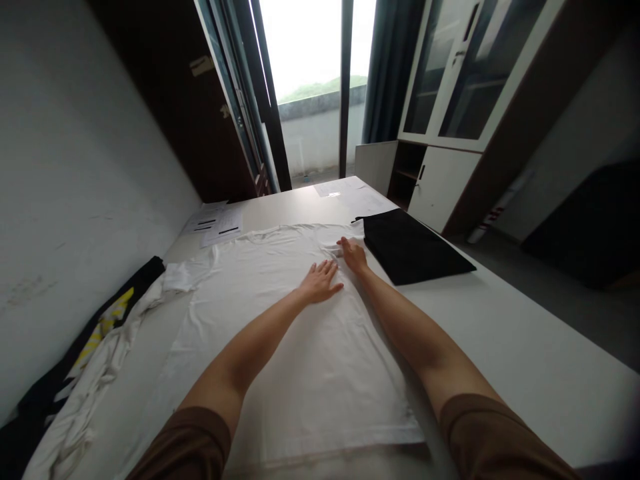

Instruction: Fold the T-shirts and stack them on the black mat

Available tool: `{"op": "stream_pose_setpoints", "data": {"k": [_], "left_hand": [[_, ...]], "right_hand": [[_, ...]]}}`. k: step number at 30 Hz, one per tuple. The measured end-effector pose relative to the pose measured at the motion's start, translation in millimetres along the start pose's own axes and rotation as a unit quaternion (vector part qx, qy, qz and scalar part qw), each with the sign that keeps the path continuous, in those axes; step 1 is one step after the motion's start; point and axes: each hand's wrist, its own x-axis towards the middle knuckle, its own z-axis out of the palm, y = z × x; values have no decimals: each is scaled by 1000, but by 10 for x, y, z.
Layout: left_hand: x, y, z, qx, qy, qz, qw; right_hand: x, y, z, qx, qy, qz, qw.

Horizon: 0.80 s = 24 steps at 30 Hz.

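- Left hand [320, 281] flat, fingers spread, palm pressed on the white T-shirt [280, 347], gripping nothing.
- Right hand [353, 254] just beyond it, fingers resting open on a bunched fold near the shirt's far right shoulder; a pinch there cannot be told.
- White T-shirt spread out on the table [525, 347], collar at the far end.
- Folded black garment [413, 247] right of the shirt.
- Papers [215, 223] beyond the shirt's left sleeve.
- Pile of clothes [85, 380] left of the shirt.

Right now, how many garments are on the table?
4, maybe more. White T-shirt spread flat under both hands; folded black garment to its right; black-and-yellow garment and crumpled white garment piled at the left edge. That pile may hide more.
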Motion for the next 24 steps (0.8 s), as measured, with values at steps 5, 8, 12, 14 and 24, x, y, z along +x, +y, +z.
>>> {"op": "stream_pose_setpoints", "data": {"k": [5,8,12,14,24], "left_hand": [[-236,-75,-47,4,-2,18,1000],[-489,-449,-122,17,-3,-45,999],[-928,-1038,-218,49,-7,-148,988],[-1195,-1304,-258,64,-7,-190,980],[-2591,-2351,-563,132,-8,-416,900]], "right_hand": [[-1,-18,-13,-7,-5,-7,1000],[-4,-27,-14,-21,-9,-5,1000],[-16,-39,-5,-41,-20,-10,999],[-27,-53,-6,-50,-25,-13,998],[-83,-215,32,-75,-54,-20,996]]}}
